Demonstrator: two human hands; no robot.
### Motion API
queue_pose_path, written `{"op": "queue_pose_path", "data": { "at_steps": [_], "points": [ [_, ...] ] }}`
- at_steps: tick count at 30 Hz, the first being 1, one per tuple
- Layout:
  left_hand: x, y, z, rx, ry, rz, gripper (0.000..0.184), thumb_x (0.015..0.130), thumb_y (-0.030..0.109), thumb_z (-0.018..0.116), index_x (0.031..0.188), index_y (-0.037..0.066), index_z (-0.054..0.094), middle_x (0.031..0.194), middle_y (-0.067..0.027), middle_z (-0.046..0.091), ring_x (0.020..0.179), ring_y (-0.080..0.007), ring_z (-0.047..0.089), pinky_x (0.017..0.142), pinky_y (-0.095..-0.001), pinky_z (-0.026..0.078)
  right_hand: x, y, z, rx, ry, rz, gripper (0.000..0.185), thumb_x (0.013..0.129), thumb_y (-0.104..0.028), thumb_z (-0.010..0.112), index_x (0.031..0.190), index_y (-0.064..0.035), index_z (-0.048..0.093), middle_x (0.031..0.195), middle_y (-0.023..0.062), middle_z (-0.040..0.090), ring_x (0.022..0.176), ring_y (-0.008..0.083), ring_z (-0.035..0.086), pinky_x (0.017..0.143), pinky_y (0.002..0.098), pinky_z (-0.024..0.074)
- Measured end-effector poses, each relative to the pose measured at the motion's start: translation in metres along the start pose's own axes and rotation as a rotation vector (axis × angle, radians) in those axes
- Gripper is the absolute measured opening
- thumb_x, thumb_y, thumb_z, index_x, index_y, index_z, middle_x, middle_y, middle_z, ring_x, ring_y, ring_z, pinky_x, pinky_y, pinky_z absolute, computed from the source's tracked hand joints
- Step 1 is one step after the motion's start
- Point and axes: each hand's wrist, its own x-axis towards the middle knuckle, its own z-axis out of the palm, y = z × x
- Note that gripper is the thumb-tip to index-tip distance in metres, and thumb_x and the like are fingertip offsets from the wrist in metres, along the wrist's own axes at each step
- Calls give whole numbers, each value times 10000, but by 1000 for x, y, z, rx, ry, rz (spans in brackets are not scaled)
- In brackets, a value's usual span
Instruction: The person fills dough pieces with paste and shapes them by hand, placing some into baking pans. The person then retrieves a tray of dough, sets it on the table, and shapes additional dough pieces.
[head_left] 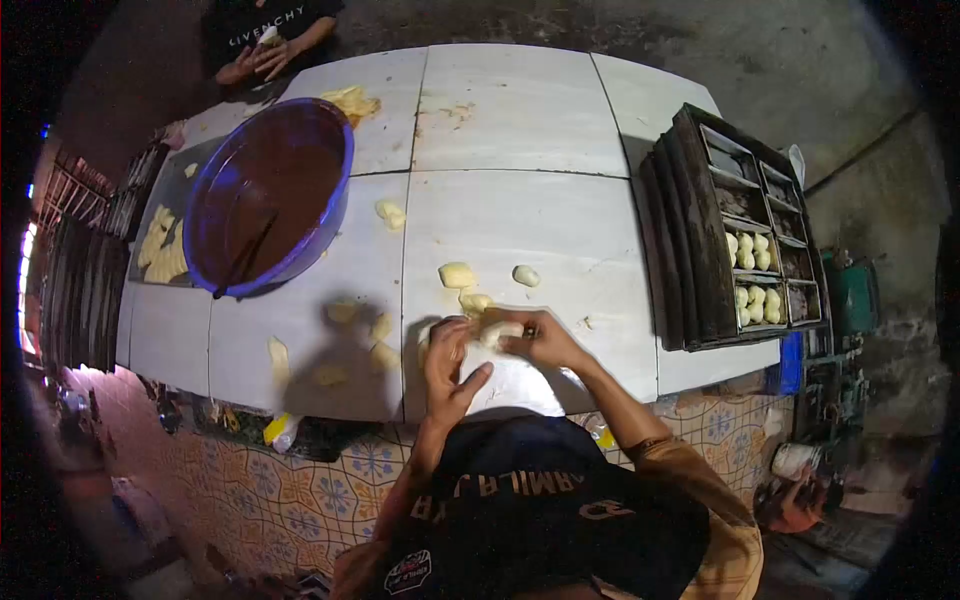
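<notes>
Right of the deep blue round plastic tub [335, 215], the right hand [540, 338] has its thumb and fingers pinched around a small, smooth, pale dough piece [497, 335], just above the white tiled tabletop [530, 225]. Right beside it, nearer the tub, here's the left hand [455, 370]: fingers loosely curled, thumb spread well away; whether its fingertips touch the dough, I can't tell.

Inside the tub, a dark brown mass [285, 175]! Between tub and hands, squashed yellowish dough scraps [391, 213] dot the tiles. Well off to the tub's right stands a stack of dark wooden compartment trays [708, 230], rounded cream dough balls [757, 303] filling two of the top one's compartments. Beyond the tub, a person in a black shirt [240, 28] has both hands [275, 60] close together at the chest.
</notes>
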Motion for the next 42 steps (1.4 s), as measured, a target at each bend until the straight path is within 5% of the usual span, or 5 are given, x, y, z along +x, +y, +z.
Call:
{"op": "queue_pose_path", "data": {
  "at_steps": [4,19,25,30,42],
  "points": [
    [7,-3,-4,182,300,-134,210,807,58,632,999,-19,598,1039,-132,597,1036,-244,579,944,-361,435,40,1,-46,210,666,27,346,859,26,512,1198,47,578,1064,131,665,952,164,624,844,281,498],
    [-23,-53,-58,246,513,-51,87,841,3,563,906,-20,616,821,-98,643,733,-160,602,633,-280,490,58,70,-29,-1002,573,26,494,801,-215,656,1235,-33,506,1183,202,530,1163,409,433,898,455,442],
    [-36,-71,-82,262,442,-234,60,818,-9,583,856,-21,627,817,-88,641,732,-153,601,648,-282,495,30,47,-69,309,358,70,319,778,-72,663,1087,-27,598,1060,89,616,950,167,593,855,287,467],
    [-15,-72,-81,289,422,-255,54,815,-10,587,848,-22,628,818,-86,641,738,-153,603,661,-283,498,-71,-54,-210,258,507,-182,369,710,27,638,1070,-36,593,1198,92,555,1072,175,557,873,302,485],
    [15,-60,-75,267,405,-113,51,818,-7,587,846,-22,628,817,-84,640,748,-155,608,682,-284,500,-60,-35,-371,-850,1021,-88,740,684,-40,621,1376,-83,366,1286,240,469,1157,342,497,963,395,409]
  ]
}}
